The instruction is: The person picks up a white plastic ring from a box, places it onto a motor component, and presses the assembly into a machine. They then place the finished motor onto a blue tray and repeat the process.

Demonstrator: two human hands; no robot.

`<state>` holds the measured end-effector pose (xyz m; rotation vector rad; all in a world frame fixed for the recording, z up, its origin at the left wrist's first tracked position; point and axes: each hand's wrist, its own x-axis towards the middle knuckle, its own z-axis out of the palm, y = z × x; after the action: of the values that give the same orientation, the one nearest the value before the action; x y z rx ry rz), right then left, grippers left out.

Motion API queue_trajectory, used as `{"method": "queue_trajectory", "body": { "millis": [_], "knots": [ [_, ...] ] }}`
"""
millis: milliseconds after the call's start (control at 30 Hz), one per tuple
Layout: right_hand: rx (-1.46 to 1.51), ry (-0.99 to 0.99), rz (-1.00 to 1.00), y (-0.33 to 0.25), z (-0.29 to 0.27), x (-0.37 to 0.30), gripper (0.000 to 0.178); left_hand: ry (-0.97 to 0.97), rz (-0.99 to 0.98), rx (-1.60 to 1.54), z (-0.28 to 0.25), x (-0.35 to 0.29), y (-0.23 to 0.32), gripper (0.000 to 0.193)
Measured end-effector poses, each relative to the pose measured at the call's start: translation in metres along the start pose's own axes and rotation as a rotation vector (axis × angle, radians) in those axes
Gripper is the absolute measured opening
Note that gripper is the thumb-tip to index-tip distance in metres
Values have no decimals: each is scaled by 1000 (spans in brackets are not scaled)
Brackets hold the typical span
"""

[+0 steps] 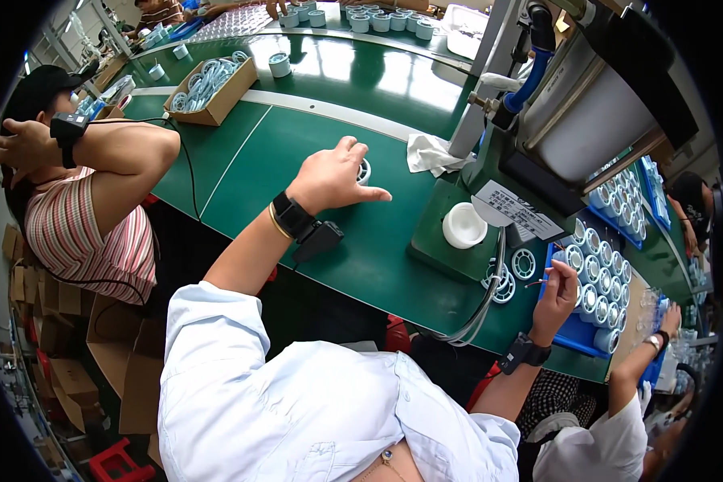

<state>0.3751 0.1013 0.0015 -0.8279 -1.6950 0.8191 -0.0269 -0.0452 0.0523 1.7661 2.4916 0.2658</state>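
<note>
My left hand (329,178) reaches over the green bench with thumb and fingers spread. A pale ring-shaped part (364,171) lies right by its fingers, partly hidden behind them. My right hand (557,296) is pinched together at the left edge of a blue tray (580,334). A thin reddish strand (536,282) sticks out by its fingertips; what they hold is too small to name. The tray holds several round white-and-blue parts (603,281). Between my hands, a white round cup-shaped part (464,226) sits on the green base of a press (435,241).
The press's cylinder (578,112) rises at upper right. Loose pale rings (524,263) and bundled tubes (480,315) lie beside its base. A white cloth (435,153) rests behind. At left are a cardboard box (231,95) of rings and a seated person (88,217); another person works at right.
</note>
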Motion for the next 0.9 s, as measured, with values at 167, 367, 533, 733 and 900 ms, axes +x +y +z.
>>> {"method": "queue_trajectory", "body": {
  "millis": [167, 367, 533, 733, 900],
  "knots": [
    [-13, -7, -7, 0, -1, 1, 13, -60, 277, -536, 3, -16, -10, 76],
    [-32, -4, 12, -1, -1, 2, 14, -336, 35, -1030, 4, -19, -2, 74],
    [-24, -15, 0, -3, 1, 2, 14, -262, 222, -898, 22, -13, 2, 71],
    [-60, -28, 8, -8, 1, 4, 13, 391, 614, -661, 27, -19, 37, 56],
    [-55, -28, 14, -12, 2, 2, 13, 487, 690, -604, 20, -17, 62, 57]
  ]
}}
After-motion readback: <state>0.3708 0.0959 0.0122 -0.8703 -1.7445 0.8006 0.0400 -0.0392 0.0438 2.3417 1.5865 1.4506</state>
